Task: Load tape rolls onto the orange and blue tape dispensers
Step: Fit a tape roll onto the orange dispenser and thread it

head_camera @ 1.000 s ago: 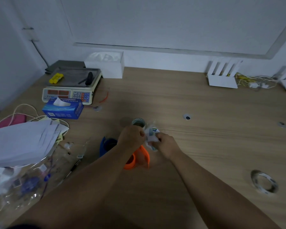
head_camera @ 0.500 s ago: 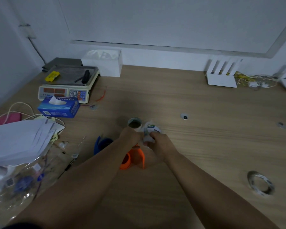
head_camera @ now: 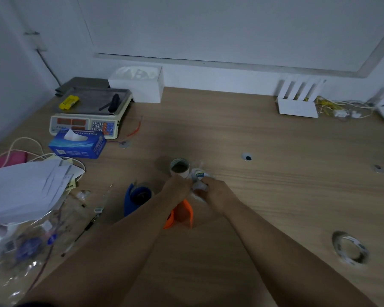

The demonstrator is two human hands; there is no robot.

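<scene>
Wooden tabletop (head_camera: pixel 275 151) spread wide under everything, and most of it lay bare, so the person had kept the work right in the middle where both arms could meet. Off to the left the loose papers (head_camera: pixel 24 187) sprawled over a clear plastic bag (head_camera: pixel 20 251), clutter pushed out of the way, I reckoned; what the bag held was too murky to name. Behind that sat the weighing scale (head_camera: pixel 89 116), its pan carrying a yellow marker (head_camera: pixel 68 101) and a dark pen-like thing, and in front of it the blue tissue box (head_camera: pixel 78 145) had one tissue poking up from its slot. Now the dispensers: the blue tape dispenser (head_camera: pixel 134 199) stood just left of the forearms with nothing clearly loaded in it, and the orange tape dispenser (head_camera: pixel 182 214) sat right under the wrists, close to hand for loading, I guessed. A spare tape roll (head_camera: pixel 350 248) lay flat, well apart at the right. An open white tube (head_camera: pixel 179 168) stood upright just beyond the knuckles, empty as far as I could see. And the hands! The left hand (head_camera: pixel 179 187) and right hand (head_camera: pixel 217 193) were both closed around a small wrapped tape roll (head_camera: pixel 198 180), held above the orange dispenser, fingers pinching its crinkly white wrapper, probably to strip it off.
</scene>
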